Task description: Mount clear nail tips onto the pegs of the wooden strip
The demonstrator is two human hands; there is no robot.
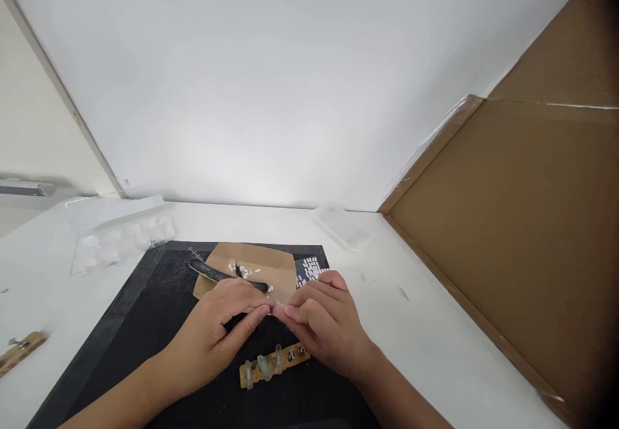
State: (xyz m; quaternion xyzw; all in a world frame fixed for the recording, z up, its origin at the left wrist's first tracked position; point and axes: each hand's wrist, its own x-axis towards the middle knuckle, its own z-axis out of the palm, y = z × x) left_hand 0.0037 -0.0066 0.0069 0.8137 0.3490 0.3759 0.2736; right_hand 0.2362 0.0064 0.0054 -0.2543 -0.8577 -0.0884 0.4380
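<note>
My left hand (220, 326) and my right hand (331, 326) meet over the black mat (159, 326), thumbs and fingertips pinched together. A small pale sliver shows between the fingertips, too small and covered to name. Just below them a wooden strip (284, 366) lies on the mat, with several clear nail tips (264, 368) standing upright along its left part and bare metal studs at its right end. Behind my left hand, a black nail file (210, 271) rests across a sheet of brown paper (276, 260). Several small white pieces (247, 270) are scattered on that paper.
A dark card with rows of white tabs (312, 268) lies behind my right hand. Farther back are a clear compartment box (123, 239) at left and a clear shallow tray (344, 228). Another wooden strip (22, 351) sits far left. A cardboard panel (512, 222) stands at right.
</note>
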